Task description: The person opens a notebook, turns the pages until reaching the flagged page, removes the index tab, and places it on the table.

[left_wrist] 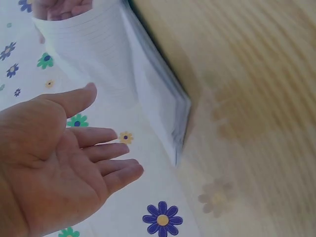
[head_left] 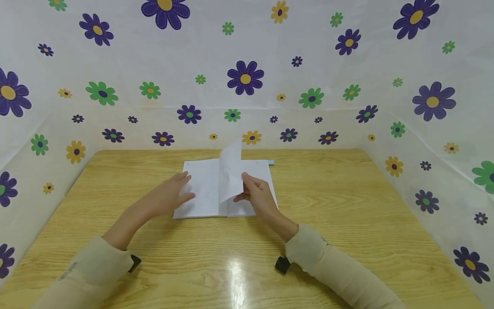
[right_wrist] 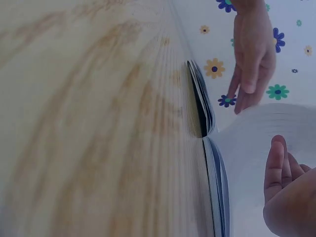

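An open lined notebook lies on the table, one loose page raised near its middle. My right hand is at the raised page's right edge, its thumb tip touching that edge and its fingertips showing below the lower corner. In the right wrist view the right thumb is extended in front of the curved page, with the other fingers partly hidden behind it. My left hand hovers at the left page's outer edge, fingers apart. The left wrist view shows the left palm with nothing in it.
The wooden table extends around the notebook. A white flower-patterned sheet encloses the back and both sides. A small light-blue tab sticks out at the notebook's upper right corner. Dark wrist devices show under the sleeves.
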`<action>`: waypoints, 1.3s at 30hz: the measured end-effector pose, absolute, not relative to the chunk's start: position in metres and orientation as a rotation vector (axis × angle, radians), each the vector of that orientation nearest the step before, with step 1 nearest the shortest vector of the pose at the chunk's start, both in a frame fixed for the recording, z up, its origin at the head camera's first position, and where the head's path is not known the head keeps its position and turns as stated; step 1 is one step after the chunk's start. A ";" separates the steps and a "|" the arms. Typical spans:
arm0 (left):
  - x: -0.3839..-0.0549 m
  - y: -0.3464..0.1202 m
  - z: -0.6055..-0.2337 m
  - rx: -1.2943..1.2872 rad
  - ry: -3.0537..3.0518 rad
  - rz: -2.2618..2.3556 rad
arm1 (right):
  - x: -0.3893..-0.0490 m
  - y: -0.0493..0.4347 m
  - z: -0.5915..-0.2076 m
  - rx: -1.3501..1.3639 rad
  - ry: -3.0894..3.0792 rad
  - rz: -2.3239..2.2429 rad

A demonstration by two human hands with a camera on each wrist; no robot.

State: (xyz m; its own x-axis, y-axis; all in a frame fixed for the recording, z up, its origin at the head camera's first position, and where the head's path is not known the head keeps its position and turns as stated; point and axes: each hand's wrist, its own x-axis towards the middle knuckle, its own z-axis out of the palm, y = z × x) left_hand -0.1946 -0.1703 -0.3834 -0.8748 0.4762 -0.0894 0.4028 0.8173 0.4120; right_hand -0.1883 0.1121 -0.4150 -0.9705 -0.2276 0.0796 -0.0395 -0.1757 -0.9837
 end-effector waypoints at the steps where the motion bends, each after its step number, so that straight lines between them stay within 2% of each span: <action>1: -0.195 -0.172 -0.381 0.680 2.832 0.607 | -0.189 0.112 -0.415 -0.306 1.930 -2.291; 11: -0.188 -0.181 -0.352 0.587 2.941 0.950 | -0.191 0.109 -0.417 -0.306 2.000 -2.109; 21: -0.182 -0.175 -0.344 0.561 3.042 1.091 | -0.191 0.106 -0.418 -0.418 2.100 -1.887; 28: -0.186 -0.170 -0.353 0.628 3.018 1.052 | -0.191 0.105 -0.419 -0.506 2.186 -1.654; 39: -0.193 -0.160 -0.389 0.756 2.865 0.591 | -0.189 0.108 -0.419 -0.691 2.217 -1.355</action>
